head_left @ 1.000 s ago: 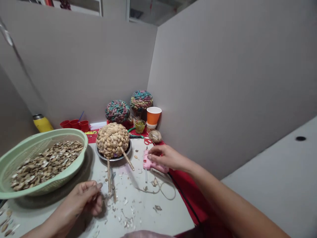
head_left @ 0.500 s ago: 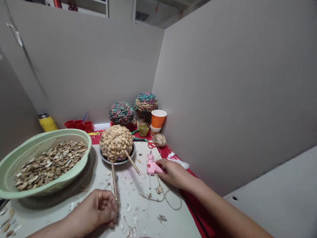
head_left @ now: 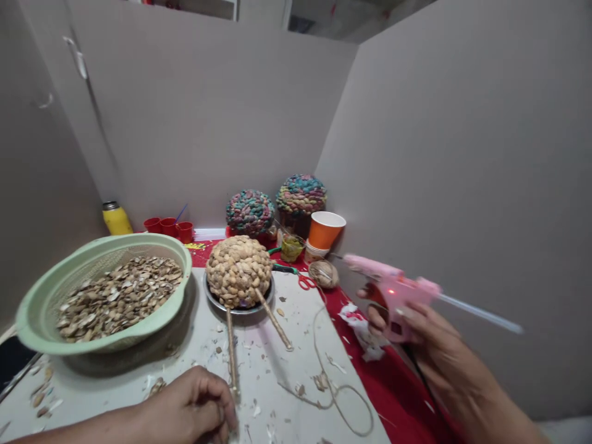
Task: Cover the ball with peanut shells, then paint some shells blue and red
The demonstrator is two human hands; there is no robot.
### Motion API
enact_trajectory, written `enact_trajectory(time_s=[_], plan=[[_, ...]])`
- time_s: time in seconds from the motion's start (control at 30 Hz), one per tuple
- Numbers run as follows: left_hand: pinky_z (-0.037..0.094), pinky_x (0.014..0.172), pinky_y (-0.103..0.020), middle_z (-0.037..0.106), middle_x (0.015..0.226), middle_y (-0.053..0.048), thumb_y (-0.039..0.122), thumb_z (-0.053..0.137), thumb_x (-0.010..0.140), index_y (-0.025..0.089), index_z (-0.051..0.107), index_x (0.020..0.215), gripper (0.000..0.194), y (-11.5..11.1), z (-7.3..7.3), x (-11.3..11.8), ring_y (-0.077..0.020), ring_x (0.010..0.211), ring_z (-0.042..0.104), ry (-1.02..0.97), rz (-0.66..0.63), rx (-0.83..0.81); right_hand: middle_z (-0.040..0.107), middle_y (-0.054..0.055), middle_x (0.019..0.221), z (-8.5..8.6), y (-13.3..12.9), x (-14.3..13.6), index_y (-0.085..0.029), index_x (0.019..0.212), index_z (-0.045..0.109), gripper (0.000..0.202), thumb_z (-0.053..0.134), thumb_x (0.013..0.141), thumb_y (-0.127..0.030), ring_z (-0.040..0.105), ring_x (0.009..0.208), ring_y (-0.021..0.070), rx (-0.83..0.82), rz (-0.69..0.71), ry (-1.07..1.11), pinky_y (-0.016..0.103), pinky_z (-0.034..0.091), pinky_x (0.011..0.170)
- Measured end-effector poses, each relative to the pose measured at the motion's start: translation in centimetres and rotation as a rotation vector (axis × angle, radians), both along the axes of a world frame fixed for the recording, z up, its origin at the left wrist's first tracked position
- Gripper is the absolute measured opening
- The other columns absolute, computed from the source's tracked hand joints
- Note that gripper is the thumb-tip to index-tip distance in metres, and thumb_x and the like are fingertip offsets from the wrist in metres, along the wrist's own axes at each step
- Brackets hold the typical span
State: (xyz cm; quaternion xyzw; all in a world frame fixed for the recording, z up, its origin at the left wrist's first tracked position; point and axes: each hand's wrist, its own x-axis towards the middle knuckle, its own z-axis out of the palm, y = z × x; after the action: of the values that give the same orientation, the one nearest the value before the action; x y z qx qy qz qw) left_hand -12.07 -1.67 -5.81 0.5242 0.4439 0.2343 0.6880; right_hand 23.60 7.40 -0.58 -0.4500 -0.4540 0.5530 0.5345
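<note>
My right hand (head_left: pixel 430 333) is wrapped round the handle of a pink glue gun (head_left: pixel 393 293), raised above the red cloth at the table's right side. A small light glows on the gun, and a clear glue stick (head_left: pixel 483 313) juts from its back. My left hand (head_left: pixel 201 404) rests near the front of the table, fingers curled in; anything inside them is hidden. Right beside those fingers lies the end of a twine-wrapped stick (head_left: pixel 232 351). This stick and a second stick (head_left: pixel 275 324) stick out of a shell-covered dome (head_left: pixel 239 271), which sits in a metal bowl (head_left: pixel 213 301).
A green colander (head_left: pixel 34 330) of shells stands left. Behind are a yellow bottle (head_left: pixel 116 221), red cups (head_left: pixel 169 226), two coloured domes (head_left: pixel 301 195), an orange cup (head_left: pixel 325 231), red-handled scissors (head_left: pixel 306 282) and a twine ball (head_left: pixel 324 273). Loose twine (head_left: pixel 337 394) and shell bits litter the board.
My right hand has lifted the glue gun off the board and carried it right and up. The view has turned slightly left. My left hand stays by the stick's end.
</note>
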Motion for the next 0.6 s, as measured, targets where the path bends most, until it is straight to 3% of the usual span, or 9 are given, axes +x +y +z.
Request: enact_trajectory(time_s=[0.13, 0.27, 0.37, 0.47, 0.5, 0.6], plan=[[0.042, 0.06, -0.026, 0.06, 0.059, -0.002, 0.025, 0.056, 0.064, 0.015, 0.066, 0.061, 0.014, -0.2, 1.0, 0.1, -0.0135, 0.056, 0.053, 0.012, -0.03, -0.002, 0.038, -0.007, 0.047, -1.0, 0.3, -3.2, -0.016, 0.076, 0.067, 0.042, 0.084, 0.07, -0.053, 0.03, 0.041, 0.0052, -0.092, 0.055, -0.043, 0.016, 0.03, 0.035], [0.039, 0.053, -0.022, 0.057, 0.057, 0.0, 0.028, 0.059, 0.068, 0.016, 0.062, 0.059, 0.015, -0.5, 3.0, -0.1, -0.0109, 0.051, 0.049, 0.003, -0.017, -0.016, 0.049, -0.003, 0.053, 0.4, 1.5, -5.3, -0.017, 0.07, 0.065, 0.042, 0.093, 0.056, -0.045, 0.032, 0.039, 0.0041, -0.002, -0.048, 0.058, 0.016, 0.031, 0.033], [0.035, 0.048, -0.021, 0.053, 0.054, 0.001, 0.049, 0.065, 0.079, 0.016, 0.063, 0.063, 0.037, -1.1, 5.3, -0.9, -0.0093, 0.047, 0.045, 0.006, 0.002, 0.022, 0.055, -0.001, 0.056, 1.3, 2.9, -5.8, -0.018, 0.066, 0.064, 0.042, 0.094, 0.05, -0.042, 0.037, 0.039, 0.0047, 0.109, -0.118, 0.107, 0.015, 0.033, 0.032], [0.042, 0.05, -0.025, 0.056, 0.051, -0.004, 0.083, 0.038, 0.082, 0.014, 0.067, 0.064, 0.077, -1.6, 8.2, -2.7, -0.0138, 0.047, 0.052, 0.021, -0.021, 0.272, 0.055, -0.001, 0.057, 0.0, 3.8, -6.0, -0.019, 0.064, 0.064, 0.04, 0.091, 0.053, -0.046, 0.043, 0.043, 0.007, 0.143, -0.145, 0.119, 0.013, 0.038, 0.035], [0.046, 0.053, -0.027, 0.059, 0.051, -0.007, 0.086, 0.029, 0.082, 0.013, 0.069, 0.066, 0.085, -1.5, 9.2, -3.6, -0.0158, 0.049, 0.056, 0.052, 0.01, 0.351, 0.057, 0.0, 0.059, -0.8, 4.0, -6.1, -0.02, 0.065, 0.065, 0.038, 0.09, 0.054, -0.047, 0.045, 0.045, 0.0079, 0.137, -0.143, 0.112, 0.013, 0.041, 0.037], [0.053, 0.059, -0.029, 0.07, 0.061, -0.009, 0.082, 0.03, 0.086, 0.015, 0.072, 0.075, 0.08, -0.2, 12.1, -7.4, -0.0185, 0.055, 0.065, 0.209, 0.23, 0.471, 0.06, 0.003, 0.064, -3.1, 4.2, -5.9, -0.022, 0.067, 0.067, 0.038, 0.088, 0.054, -0.05, 0.051, 0.051, 0.0124, 0.092, -0.14, 0.019, 0.018, 0.045, 0.039]])
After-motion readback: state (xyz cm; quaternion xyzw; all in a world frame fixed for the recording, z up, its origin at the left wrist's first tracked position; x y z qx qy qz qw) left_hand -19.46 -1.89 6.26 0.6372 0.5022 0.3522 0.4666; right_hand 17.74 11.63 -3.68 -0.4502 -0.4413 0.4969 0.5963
